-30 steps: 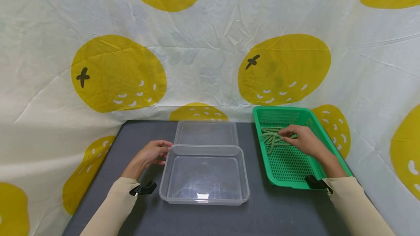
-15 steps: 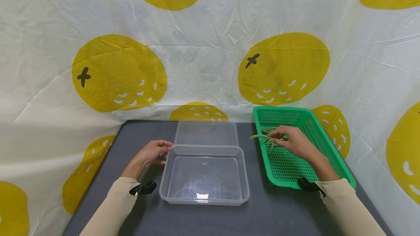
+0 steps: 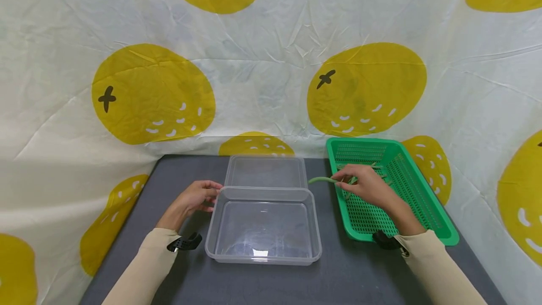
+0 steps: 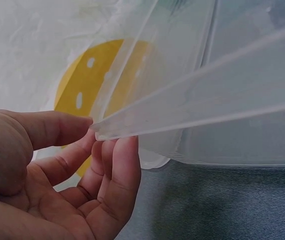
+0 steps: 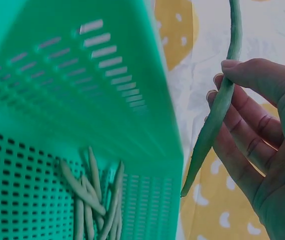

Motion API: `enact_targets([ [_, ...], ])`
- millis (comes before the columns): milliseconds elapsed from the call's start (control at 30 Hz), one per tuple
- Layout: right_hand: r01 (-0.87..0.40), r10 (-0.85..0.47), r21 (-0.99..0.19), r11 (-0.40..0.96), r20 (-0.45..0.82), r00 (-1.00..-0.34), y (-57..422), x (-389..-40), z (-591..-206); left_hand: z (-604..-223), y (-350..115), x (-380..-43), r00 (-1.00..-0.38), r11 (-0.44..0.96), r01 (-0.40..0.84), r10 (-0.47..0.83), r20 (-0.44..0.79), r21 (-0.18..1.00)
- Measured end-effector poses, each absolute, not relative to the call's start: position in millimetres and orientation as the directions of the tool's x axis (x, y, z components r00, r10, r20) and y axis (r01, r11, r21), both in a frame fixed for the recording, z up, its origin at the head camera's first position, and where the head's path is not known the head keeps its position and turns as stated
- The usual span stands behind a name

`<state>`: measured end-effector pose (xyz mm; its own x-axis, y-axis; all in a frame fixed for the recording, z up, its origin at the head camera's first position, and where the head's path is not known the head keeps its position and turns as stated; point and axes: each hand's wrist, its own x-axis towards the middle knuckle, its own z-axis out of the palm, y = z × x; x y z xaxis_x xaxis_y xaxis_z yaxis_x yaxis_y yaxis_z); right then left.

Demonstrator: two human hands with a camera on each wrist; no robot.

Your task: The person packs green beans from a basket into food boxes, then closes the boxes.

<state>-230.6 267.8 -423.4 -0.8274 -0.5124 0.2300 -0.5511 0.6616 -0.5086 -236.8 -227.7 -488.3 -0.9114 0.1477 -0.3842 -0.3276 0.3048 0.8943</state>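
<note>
My right hand pinches a single green bean between thumb and fingertips, over the left rim of the green basket. In the right wrist view the green bean hangs lengthwise beside the basket's wall. Several more green beans lie on the basket floor, partly hidden by my hand in the head view. At the upper left corner of a clear plastic container, my left hand holds the rim. In the left wrist view the thumb is above the container's rim and the fingers are underneath.
A clear flat lid lies behind the container on the dark grey table. White cloth printed with yellow fruit hangs at the back and both sides. The green basket stands at the table's right side.
My right hand has lifted one green bean from the pile and carried it left, past the basket's left rim. My left hand and the container have stayed in place.
</note>
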Motion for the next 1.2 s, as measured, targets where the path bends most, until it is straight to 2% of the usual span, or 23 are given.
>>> enact_targets([
  [533, -0.626, -0.586, -0.584, 0.517, 0.292, -0.756, 224, -226, -430, -485, -226, -235, -0.913, 0.314, -0.326, 0.142, -0.383, 0.892],
  [867, -0.559, -0.638, -0.695, 0.453, 0.185, -0.747, 203, -220, -432, -485, -226, -235, -0.912, 0.317, -0.32, 0.152, -0.381, 0.893],
  [1200, -0.56, -0.673, -0.719, 0.411, 0.176, -0.719, 186, -218, -436, -485, -227, -236, -0.904, 0.32, -0.333, 0.159, -0.397, 0.887],
])
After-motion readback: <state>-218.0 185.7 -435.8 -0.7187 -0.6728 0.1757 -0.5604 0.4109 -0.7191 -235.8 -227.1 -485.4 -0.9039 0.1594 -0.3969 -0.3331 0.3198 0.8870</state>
